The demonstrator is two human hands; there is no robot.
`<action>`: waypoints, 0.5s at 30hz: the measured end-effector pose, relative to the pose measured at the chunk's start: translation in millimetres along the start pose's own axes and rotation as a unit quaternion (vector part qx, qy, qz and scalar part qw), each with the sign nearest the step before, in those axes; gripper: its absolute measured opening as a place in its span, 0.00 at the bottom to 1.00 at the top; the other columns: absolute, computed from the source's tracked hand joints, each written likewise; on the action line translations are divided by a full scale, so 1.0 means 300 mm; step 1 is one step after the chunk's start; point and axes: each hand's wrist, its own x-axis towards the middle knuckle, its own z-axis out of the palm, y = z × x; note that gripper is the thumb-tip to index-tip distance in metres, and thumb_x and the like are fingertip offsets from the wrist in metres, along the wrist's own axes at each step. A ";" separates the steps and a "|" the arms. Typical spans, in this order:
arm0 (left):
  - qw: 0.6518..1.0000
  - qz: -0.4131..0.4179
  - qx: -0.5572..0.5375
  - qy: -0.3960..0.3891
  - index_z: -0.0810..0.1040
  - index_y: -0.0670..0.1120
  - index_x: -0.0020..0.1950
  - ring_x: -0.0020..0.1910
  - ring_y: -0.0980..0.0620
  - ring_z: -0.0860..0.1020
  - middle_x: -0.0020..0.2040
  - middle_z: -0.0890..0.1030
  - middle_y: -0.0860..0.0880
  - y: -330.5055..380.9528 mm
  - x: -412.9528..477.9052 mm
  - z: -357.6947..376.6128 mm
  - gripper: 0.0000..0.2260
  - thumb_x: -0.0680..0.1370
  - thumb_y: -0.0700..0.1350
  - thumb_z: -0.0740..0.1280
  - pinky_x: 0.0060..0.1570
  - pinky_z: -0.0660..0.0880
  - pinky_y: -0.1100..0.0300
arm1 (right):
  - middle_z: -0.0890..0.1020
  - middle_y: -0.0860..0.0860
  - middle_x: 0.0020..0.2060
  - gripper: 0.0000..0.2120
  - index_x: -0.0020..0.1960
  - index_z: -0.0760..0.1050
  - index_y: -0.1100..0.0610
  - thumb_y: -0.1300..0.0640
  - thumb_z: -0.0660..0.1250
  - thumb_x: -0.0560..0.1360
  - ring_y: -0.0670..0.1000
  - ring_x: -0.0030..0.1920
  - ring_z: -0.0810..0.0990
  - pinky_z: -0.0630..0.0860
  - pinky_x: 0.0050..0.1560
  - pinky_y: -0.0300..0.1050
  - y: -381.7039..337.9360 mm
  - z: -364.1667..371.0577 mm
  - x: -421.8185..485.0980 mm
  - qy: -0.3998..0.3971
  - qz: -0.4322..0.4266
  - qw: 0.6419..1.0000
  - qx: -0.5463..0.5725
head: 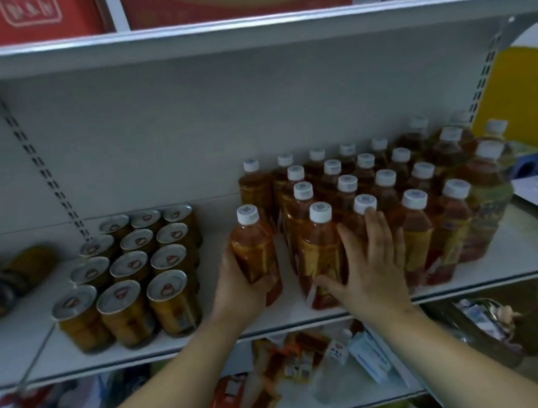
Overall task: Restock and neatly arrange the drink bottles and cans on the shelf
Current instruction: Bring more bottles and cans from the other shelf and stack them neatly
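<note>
My left hand (243, 288) grips an amber bottle (252, 240); my right hand (372, 258), flat and spread, steadies the bottle block (417, 235) on the shelf (210, 338). Next, I'd slide it flush alongside

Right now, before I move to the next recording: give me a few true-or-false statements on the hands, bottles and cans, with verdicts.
1. The left hand grips a bottle. True.
2. The right hand holds a can. False: it lies flat, fingers straight, against the bottle block.
3. The cans stand left of the bottle block. True.
4. The caps are red. False: they are white.
</note>
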 end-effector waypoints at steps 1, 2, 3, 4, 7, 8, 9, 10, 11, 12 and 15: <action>1.000 -0.001 0.004 0.012 0.54 0.59 0.73 0.67 0.52 0.69 0.67 0.70 0.51 0.008 0.005 0.010 0.41 0.68 0.41 0.75 0.66 0.68 0.47 | 0.56 0.65 0.73 0.47 0.71 0.59 0.54 0.35 0.75 0.61 0.61 0.74 0.50 0.49 0.69 0.67 0.006 -0.008 0.002 0.006 -0.007 1.000 0.007; 1.000 -0.004 0.010 0.024 0.54 0.59 0.73 0.67 0.52 0.69 0.67 0.70 0.51 0.013 0.014 0.022 0.41 0.68 0.41 0.74 0.66 0.68 0.46 | 0.57 0.63 0.73 0.48 0.71 0.59 0.53 0.35 0.75 0.60 0.61 0.74 0.50 0.46 0.71 0.65 0.015 -0.020 0.010 0.009 -0.017 1.000 0.014; 0.999 -0.006 0.015 0.036 0.54 0.58 0.73 0.67 0.51 0.69 0.67 0.70 0.51 0.016 0.028 0.033 0.41 0.69 0.41 0.74 0.66 0.68 0.46 | 0.57 0.62 0.73 0.49 0.71 0.59 0.53 0.33 0.75 0.60 0.61 0.74 0.50 0.43 0.72 0.62 0.024 -0.040 0.030 0.014 -0.032 0.999 0.015; 0.999 -0.011 0.019 0.045 0.55 0.58 0.72 0.66 0.50 0.70 0.67 0.70 0.50 0.020 0.042 0.047 0.40 0.69 0.41 0.74 0.66 0.68 0.46 | 0.58 0.60 0.73 0.48 0.71 0.60 0.53 0.31 0.73 0.60 0.61 0.74 0.50 0.39 0.72 0.59 0.033 -0.063 0.065 0.019 -0.052 0.998 0.006; 0.996 -0.041 0.028 0.076 0.56 0.57 0.71 0.65 0.47 0.70 0.67 0.69 0.49 0.029 0.099 0.097 0.38 0.68 0.42 0.74 0.64 0.69 0.44 | 0.55 0.53 0.75 0.50 0.75 0.56 0.47 0.21 0.57 0.60 0.55 0.75 0.44 0.30 0.70 0.55 0.064 -0.138 0.244 -0.071 -0.094 0.992 -0.054; 0.994 -0.057 0.034 0.083 0.56 0.56 0.71 0.65 0.46 0.70 0.67 0.68 0.49 0.030 0.123 0.113 0.38 0.68 0.44 0.74 0.64 0.69 0.44 | 0.51 0.50 0.76 0.52 0.76 0.52 0.44 0.19 0.53 0.58 0.54 0.75 0.41 0.30 0.70 0.56 0.073 -0.153 0.304 -0.128 -0.101 0.985 -0.064; 0.993 -0.076 0.042 0.083 0.56 0.54 0.71 0.64 0.45 0.70 0.67 0.66 0.48 0.027 0.150 0.124 0.39 0.67 0.45 0.75 0.63 0.69 0.45 | 0.48 0.48 0.77 0.54 0.76 0.48 0.42 0.17 0.50 0.56 0.53 0.75 0.40 0.33 0.71 0.58 0.082 -0.156 0.352 -0.183 -0.100 0.976 -0.066; 0.992 -0.097 0.044 0.070 0.56 0.52 0.71 0.64 0.44 0.70 0.67 0.65 0.47 0.023 0.178 0.130 0.41 0.65 0.47 0.76 0.61 0.70 0.46 | 0.46 0.47 0.78 0.56 0.76 0.47 0.41 0.16 0.49 0.54 0.54 0.76 0.41 0.37 0.72 0.59 0.089 -0.152 0.384 -0.234 -0.089 0.966 -0.062; 0.992 -0.109 0.033 0.045 0.57 0.50 0.71 0.63 0.44 0.71 0.66 0.66 0.47 0.015 0.208 0.131 0.42 0.63 0.46 0.77 0.60 0.72 0.46 | 0.46 0.46 0.78 0.57 0.76 0.48 0.40 0.16 0.49 0.53 0.54 0.76 0.44 0.42 0.73 0.59 0.094 -0.144 0.402 -0.277 -0.072 0.957 -0.051; 0.994 -0.110 0.022 0.010 0.58 0.49 0.71 0.61 0.44 0.73 0.65 0.68 0.47 0.004 0.236 0.130 0.43 0.62 0.45 0.77 0.58 0.74 0.46 | 0.47 0.46 0.78 0.57 0.76 0.50 0.40 0.15 0.50 0.51 0.55 0.76 0.48 0.46 0.72 0.58 0.100 -0.135 0.407 -0.303 -0.057 0.950 -0.037; 0.993 -0.089 0.048 -0.053 0.54 0.48 0.73 0.56 0.53 0.73 0.62 0.71 0.50 -0.028 0.300 0.120 0.42 0.66 0.38 0.74 0.48 0.75 0.57 | 0.47 0.45 0.78 0.59 0.76 0.53 0.40 0.15 0.50 0.50 0.54 0.76 0.51 0.48 0.72 0.56 0.112 -0.108 0.398 -0.305 -0.041 0.951 -0.013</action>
